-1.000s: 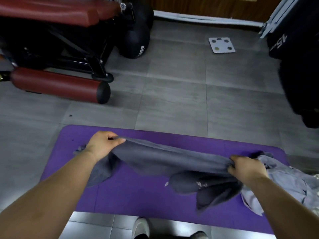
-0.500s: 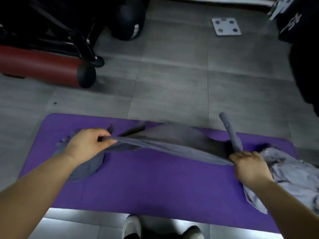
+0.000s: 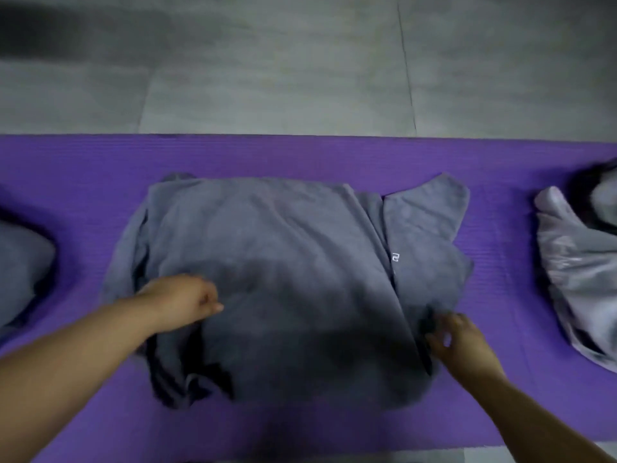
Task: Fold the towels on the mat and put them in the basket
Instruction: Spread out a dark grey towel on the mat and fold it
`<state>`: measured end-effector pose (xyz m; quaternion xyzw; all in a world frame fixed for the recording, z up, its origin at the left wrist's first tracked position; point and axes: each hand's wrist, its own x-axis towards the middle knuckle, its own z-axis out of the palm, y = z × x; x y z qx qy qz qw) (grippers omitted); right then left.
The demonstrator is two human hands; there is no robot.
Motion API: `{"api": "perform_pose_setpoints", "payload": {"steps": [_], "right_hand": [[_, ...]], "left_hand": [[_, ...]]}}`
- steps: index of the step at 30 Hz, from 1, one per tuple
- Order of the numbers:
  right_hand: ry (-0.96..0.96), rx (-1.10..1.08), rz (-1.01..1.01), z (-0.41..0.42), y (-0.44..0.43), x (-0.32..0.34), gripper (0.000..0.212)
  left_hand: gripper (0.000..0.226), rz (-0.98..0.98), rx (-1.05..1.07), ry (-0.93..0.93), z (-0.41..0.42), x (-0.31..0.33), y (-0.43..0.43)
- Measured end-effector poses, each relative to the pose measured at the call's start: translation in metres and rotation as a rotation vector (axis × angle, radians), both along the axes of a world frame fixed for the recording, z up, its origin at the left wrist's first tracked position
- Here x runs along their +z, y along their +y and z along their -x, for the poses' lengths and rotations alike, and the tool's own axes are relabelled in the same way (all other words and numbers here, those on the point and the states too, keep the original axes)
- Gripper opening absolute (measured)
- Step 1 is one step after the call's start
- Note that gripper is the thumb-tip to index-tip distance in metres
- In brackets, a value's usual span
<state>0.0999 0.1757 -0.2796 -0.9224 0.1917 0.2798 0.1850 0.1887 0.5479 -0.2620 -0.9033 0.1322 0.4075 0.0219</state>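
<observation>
1. Grey towel: spread mid-mat, partly folded.
2. Left hand: fingers curled, resting on towel's left part.
3. Right hand: pinching towel's near right edge.

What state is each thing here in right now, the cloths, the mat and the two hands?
Dark grey towel: spread on the mat, rumpled, edges uneven, fold unfinished.
Purple mat: lying flat on the floor.
Pale grey cloth: crumpled heap at the mat's right end.
Grey cloth: bunched at the left edge, partly out of view.
Left hand: resting on the dark grey towel, fingers curled.
Right hand: at the towel's near right edge; grip unclear.
</observation>
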Motion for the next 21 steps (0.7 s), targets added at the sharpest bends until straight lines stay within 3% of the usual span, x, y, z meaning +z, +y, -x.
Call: {"api": "perform_pose_setpoints", "payload": {"steps": [2,6,11,14,18,21], "right_hand": [[-0.177,-0.274,-0.047,-0.014,-0.016,-0.025,0.039],[-0.168,-0.545,-0.206,-0.024,-0.036,-0.060,0.046],[-0.239,-0.702,-0.047,-0.023,-0.031,-0.068,0.058],[-0.190,-0.678,0.011,-0.033,-0.034,-0.064,0.051],[-0.093,-0.486,0.060,-0.030,-0.039,-0.054,0.025],[-0.155,-0.625,0.124,-0.001,-0.060,-0.035,0.029]], "left_hand": [[0.045,0.107,0.047,-0.106,-0.013,-0.032,-0.021],[0.068,0.134,0.057,-0.069,-0.015,-0.059,-0.049],[0.072,0.053,-0.020,0.035,0.016,-0.054,-0.042],[0.074,0.010,-0.050,0.008,0.023,-0.052,-0.040],[0.073,0.012,-0.026,-0.032,0.023,-0.048,-0.047],[0.073,0.013,-0.047,-0.029,0.031,-0.049,-0.051]]}}
